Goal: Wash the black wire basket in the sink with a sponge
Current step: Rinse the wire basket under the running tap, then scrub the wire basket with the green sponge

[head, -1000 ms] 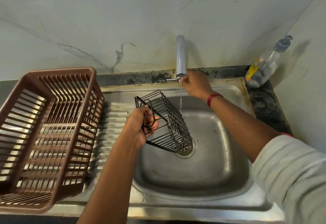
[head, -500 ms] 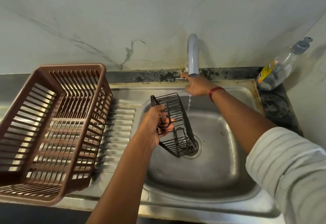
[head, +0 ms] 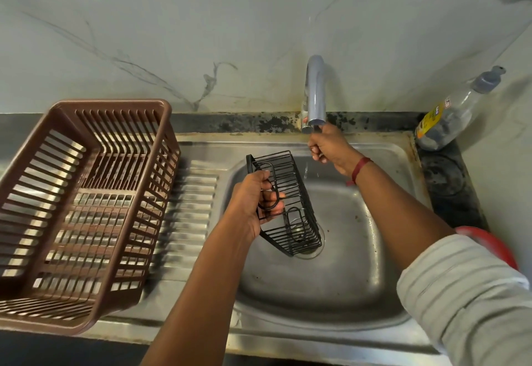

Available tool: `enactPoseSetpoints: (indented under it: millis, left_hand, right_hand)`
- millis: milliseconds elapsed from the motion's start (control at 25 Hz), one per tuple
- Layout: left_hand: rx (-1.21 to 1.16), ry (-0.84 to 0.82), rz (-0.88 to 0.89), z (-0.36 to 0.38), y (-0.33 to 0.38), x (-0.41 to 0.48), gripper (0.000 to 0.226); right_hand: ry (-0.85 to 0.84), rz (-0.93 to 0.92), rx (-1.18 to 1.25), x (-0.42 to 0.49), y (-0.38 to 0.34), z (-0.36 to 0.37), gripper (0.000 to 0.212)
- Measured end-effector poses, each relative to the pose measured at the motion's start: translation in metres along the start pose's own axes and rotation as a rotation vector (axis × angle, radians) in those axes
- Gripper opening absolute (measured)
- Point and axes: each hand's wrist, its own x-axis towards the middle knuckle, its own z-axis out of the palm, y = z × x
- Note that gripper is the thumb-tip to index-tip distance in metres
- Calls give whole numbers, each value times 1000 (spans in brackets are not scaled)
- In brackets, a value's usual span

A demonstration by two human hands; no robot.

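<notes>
My left hand (head: pixel 253 201) grips the black wire basket (head: pixel 290 190) by one long side, with a finger through a wire loop. The basket hangs tilted over the steel sink (head: pixel 331 273), its lower end above the drain. My right hand (head: pixel 331 146) is at the base of the grey tap (head: pixel 316 92), fingers curled, one fingertip showing beside the small tap lever (head: pixel 305 128). A thin stream of water (head: pixel 306 168) falls just to the right of the basket. No sponge is in view.
A brown slatted plastic crate (head: pixel 86 207) stands tilted on the ribbed draining board (head: pixel 190 207) at the left. A clear soap bottle (head: pixel 449 118) leans in the back right corner. Something red (head: pixel 489 244) shows behind my right sleeve.
My left hand has turned the basket more upright and brought it closer to the water stream. My right hand has stayed at the tap lever. The view has shifted left.
</notes>
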Motion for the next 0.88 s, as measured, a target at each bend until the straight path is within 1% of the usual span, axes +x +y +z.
enactPoseSetpoints:
  millis: [120, 200, 240, 360, 400, 520, 640, 720, 880]
  left_hand:
    - [-5, 6, 9, -1, -2, 0, 31]
    - [-1, 8, 10, -2, -5, 1, 30]
    - [1, 9, 8, -2, -7, 1, 30]
    - [3, 17, -4, -3, -14, -2, 30]
    - [4, 21, -6, -3, -16, -4, 30]
    - [1, 40, 2, -6, -24, -8, 29]
    - [21, 52, 21, -7, -31, -14, 25]
    - [17, 54, 37, -8, -35, -19, 26]
    - [24, 50, 73, -8, -41, -33, 28]
  right_hand:
    - [48, -22, -10, -13, 5, 11, 73]
    - [84, -5, -19, -25, 17, 11, 71]
    - [117, 7, -33, -31, 24, 9, 64]
    - [218, 12, -41, -48, 51, 1, 33]
    - [258, 6, -38, -54, 59, -1, 27]
    - [386, -52, -77, -72, 68, -6, 24]
    - [474, -190, -139, -94, 63, -6, 14]
    - [474, -235, -182, -108, 60, -3, 13]
    - [422, -208, -230, -125, 74, 0, 14]
